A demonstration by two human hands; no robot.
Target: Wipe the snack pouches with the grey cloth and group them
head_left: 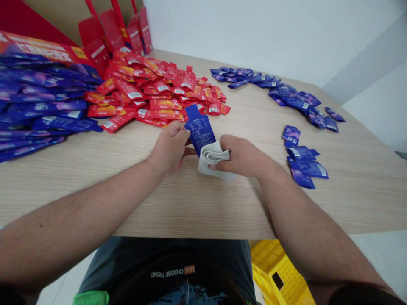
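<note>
Near the middle of the table, my left hand pinches the left edge of a blue printed pouch, which is tilted with its narrow spout-shaped end up. My right hand grips a folded white cloth, its layers showing at the near end. The cloth presses against the lower right part of the pouch and hides that part. Beyond my left hand lies a heap of red pouches with orange pictures and barcodes.
A large pile of blue pouches fills the left side, beside red boxes. More blue pouches lie in a curved row at the back right, with several nearer. Below the table edge is a yellow crate.
</note>
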